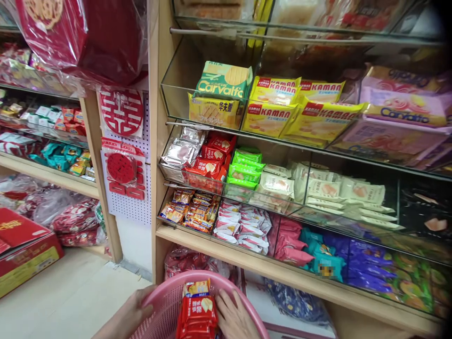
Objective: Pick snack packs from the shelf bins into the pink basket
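Note:
My left hand (131, 308) is closed on the left rim of a pink plastic basket (160, 294) with perforated walls. Inside lie several red snack packets (198, 310) stacked together, with an orange and blue packet (197, 287) at their far end. Reaching into the basket, my right hand (235, 316) has its fingers stretched out along the right side of the red packets, close to or touching them. Its thumb cannot be seen. The basket's near part is cut off by the lower edge of the view.
Ahead stands a wooden shelf (212, 245) with clear bins of red packets (211, 160), green packets (245, 168), white packets (277, 183) and yellow KAMAN packs (271, 117). A red carton (26, 235) sits at left. A dark red wrapped box (102, 42) hangs out at upper left.

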The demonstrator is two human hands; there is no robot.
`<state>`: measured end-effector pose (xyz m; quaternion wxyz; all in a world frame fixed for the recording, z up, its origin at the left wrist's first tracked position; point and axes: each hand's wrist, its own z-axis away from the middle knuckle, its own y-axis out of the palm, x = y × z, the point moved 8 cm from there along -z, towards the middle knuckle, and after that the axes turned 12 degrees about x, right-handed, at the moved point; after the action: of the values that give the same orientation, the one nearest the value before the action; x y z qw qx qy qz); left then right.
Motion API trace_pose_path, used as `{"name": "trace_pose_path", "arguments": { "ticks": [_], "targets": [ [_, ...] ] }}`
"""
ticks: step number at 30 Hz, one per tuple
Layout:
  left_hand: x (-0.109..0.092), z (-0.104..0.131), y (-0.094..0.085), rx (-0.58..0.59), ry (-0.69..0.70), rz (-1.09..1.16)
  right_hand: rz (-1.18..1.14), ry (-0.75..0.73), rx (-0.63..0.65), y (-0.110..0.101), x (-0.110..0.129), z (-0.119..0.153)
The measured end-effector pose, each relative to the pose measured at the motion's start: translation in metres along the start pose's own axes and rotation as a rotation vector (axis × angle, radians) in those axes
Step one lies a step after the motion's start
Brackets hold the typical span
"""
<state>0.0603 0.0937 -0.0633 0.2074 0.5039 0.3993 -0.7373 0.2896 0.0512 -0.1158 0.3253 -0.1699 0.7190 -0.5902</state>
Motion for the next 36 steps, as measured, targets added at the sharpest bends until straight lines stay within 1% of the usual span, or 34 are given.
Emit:
{"name": "trace_pose_path", "arguments": {
  "ticks": [3,6,10,14,17,20,24,27,29,32,34,36],
  "targets": [
    [-0.005,0.003,-0.001,0.003,0.004,0.020,-0.013,0.025,0.005,-0.003,0.000,-0.001],
    [-0.003,0.004,-0.001,0.016,0.022,0.027,-0.058,0.054,0.038,-0.005,0.001,-0.002],
    [-0.001,-0.002,0.000,0.012,0.018,0.015,-0.143,0.102,0.105,-0.005,-0.004,-0.001],
    [0.002,-0.009,0.001,0.018,-0.010,-0.018,-0.085,0.110,0.164,-0.007,-0.009,0.000],
    [0.004,-0.010,0.000,0.024,-0.018,-0.046,0.006,0.112,0.229,-0.008,-0.007,0.003],
    [0.006,-0.009,-0.001,0.016,-0.028,-0.080,0.075,0.182,0.293,-0.008,-0.004,0.011],
    [0.008,-0.007,-0.001,-0.007,-0.042,-0.099,0.074,0.341,0.374,-0.011,0.000,0.023],
    [0.008,-0.006,-0.001,-0.016,-0.039,-0.115,-0.034,0.475,0.512,-0.012,0.002,0.030],
    [0.008,-0.006,-0.001,-0.015,-0.036,-0.135,-0.144,0.537,0.584,-0.014,0.003,0.032],
    [0.007,-0.003,-0.001,-0.013,-0.031,-0.151,-0.366,0.612,0.643,-0.018,0.002,0.033],
    [0.005,-0.002,0.000,-0.015,-0.023,-0.145,-0.517,0.655,0.662,-0.018,0.000,0.032],
    [0.003,0.000,0.001,-0.018,-0.021,-0.131,-0.622,0.674,0.669,-0.016,-0.002,0.030]
  ]
}}
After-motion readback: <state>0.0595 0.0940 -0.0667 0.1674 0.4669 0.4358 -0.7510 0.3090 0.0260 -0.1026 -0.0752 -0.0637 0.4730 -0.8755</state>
